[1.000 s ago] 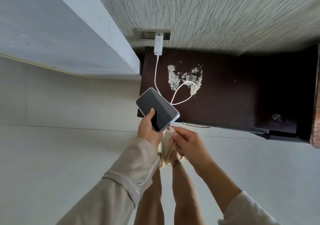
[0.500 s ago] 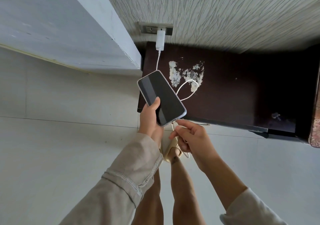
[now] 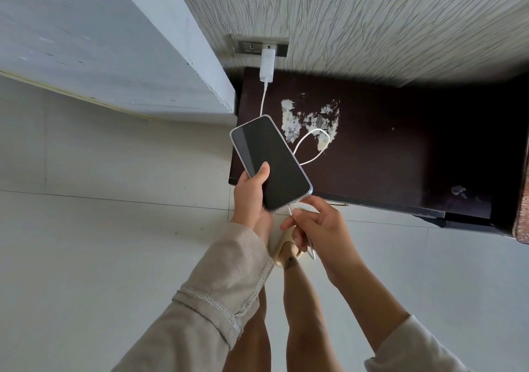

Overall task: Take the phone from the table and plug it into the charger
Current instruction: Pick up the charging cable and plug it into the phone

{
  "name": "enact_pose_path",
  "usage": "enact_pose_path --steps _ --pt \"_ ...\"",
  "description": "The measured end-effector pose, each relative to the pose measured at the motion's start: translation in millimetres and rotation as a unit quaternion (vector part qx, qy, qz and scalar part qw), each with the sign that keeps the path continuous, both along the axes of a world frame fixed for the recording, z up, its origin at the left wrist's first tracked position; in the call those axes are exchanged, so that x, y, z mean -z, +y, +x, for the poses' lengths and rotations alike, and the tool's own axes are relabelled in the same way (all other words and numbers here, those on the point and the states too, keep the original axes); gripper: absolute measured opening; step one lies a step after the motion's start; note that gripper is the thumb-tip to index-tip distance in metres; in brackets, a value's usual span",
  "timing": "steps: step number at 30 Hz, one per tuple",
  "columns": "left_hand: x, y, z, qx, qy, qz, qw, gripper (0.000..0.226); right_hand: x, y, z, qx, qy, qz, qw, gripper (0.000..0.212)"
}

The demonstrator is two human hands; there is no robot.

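Phone gripped by left hand over table edge (screen dark); right hand pinching cable.

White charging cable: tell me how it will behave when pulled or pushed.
The thin white charging cable looks floppy, since it lies in a loose loop on the dark wooden table. Probably light: it droops from the right hand. Pushing would likely buckle it.

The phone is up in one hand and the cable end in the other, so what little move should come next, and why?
Probably push the cable's plug into the port on the phone's lower edge. The left hand holds the phone screen up, off the dark table; the right hand pinches the white cable right at that edge. Whether the plug is seated is hidden, and the screen is dark. The charger already sits in the wall socket.
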State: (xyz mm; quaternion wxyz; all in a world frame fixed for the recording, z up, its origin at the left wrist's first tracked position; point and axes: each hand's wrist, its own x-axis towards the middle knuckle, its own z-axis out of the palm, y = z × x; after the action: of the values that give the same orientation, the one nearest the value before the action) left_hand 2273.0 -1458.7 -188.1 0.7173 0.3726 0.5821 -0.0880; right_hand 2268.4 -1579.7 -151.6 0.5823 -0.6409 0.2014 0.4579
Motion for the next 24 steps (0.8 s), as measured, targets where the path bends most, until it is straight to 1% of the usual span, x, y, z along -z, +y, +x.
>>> enact_pose_path --steps 2,6,10,14,17,22,24 --pt "-0.6 -0.1 -0.3 0.001 -0.005 -0.005 1.000 0.007 0.7 0.5 -0.4 0.001 0.000 -0.003 1.000 0.024" --pt "-5.3 2.4 0.3 -0.016 -0.056 -0.026 0.998 0.009 0.9 4.8 -1.9 0.005 -0.005 0.006 1.000 0.035" --pt "-8.9 7.2 3.4 -0.003 -0.081 -0.023 0.996 0.010 1.0 11.1 -1.6 0.024 -0.022 0.026 0.999 0.042" --pt "-8.1 13.4 7.5 -0.013 -0.104 -0.043 0.994 0.011 -0.2 14.9 2.2 0.024 -0.036 0.048 0.998 0.039" --pt "-5.8 17.2 10.5 -0.013 -0.101 -0.038 0.994 0.010 1.2 16.4 7.2 0.012 -0.031 0.068 0.997 0.033" --pt "-0.3 13.0 9.9 0.020 -0.098 -0.040 0.994 0.017 9.8 8.7 10.0 0.036 0.032 0.096 0.994 0.026" --pt "2.6 7.2 7.9 0.050 -0.105 -0.046 0.992 0.014 13.9 1.1 6.9 0.042 0.067 0.103 0.992 0.024"
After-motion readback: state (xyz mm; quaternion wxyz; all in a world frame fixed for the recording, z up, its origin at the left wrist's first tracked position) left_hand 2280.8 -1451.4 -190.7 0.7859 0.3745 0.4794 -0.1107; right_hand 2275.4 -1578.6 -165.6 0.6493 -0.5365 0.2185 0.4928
